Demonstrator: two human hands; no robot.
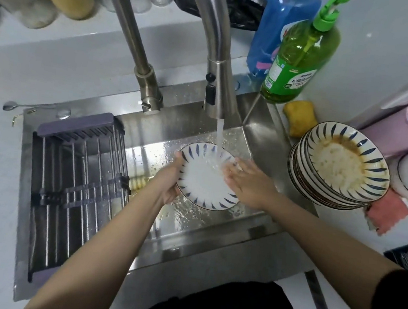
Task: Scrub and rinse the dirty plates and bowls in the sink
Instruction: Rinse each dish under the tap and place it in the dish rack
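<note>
Left hand (168, 183) gripped one plate (207, 178) under water; right hand (243, 182) rubbed it, fingers straight. A dirty stack (337, 168) remained on the bench.

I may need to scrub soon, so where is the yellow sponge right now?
In the head view, the yellow sponge lies on the sink's right rim, just below the green soap bottle and behind the stack of dirty plates.

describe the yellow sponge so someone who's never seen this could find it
Start at the steel sink and look to its far right corner. Between the green soap bottle and the stack of dirty plates lies the yellow sponge, the only plain yellow thing there.
</note>
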